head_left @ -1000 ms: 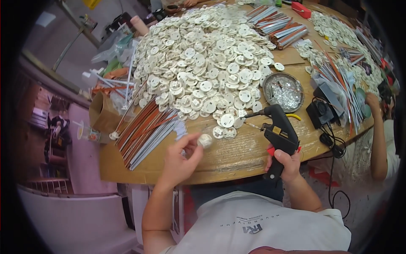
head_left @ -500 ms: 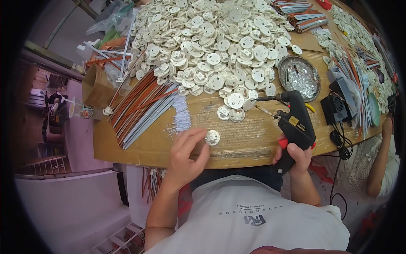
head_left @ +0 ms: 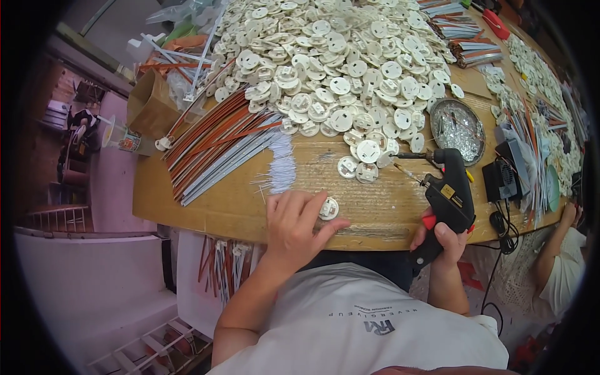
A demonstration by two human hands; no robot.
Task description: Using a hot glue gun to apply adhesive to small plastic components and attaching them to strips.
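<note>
A small round white plastic disc with fittings on its face [head_left: 329, 209] lies on the cardboard-covered tabletop near its front edge. My left hand [head_left: 295, 226] is around its left side, fingers and thumb apart. The fingertips are at the disc's upper left edge, and the thumb stretches out below it. My right hand [head_left: 445, 242] is wrapped round the handle of a black soldering gun with a red trigger [head_left: 451, 195]. The gun's thin tip points left, close to a few discs [head_left: 367, 152] lying in front of the big pile.
A large heap of white discs [head_left: 337, 62] covers the back. Left of it lie orange and grey strips [head_left: 219, 150] and thin white wires [head_left: 282, 164]. A round tray of clear bits [head_left: 476, 151], a black power box [head_left: 500, 178] and its cable stand right. Another person's arm [head_left: 556, 244] shows far right.
The whole view has shifted slightly. My left fingers have come over the disc's edge and the thumb has stretched right beneath it. The soldering gun stays in about the same place.
</note>
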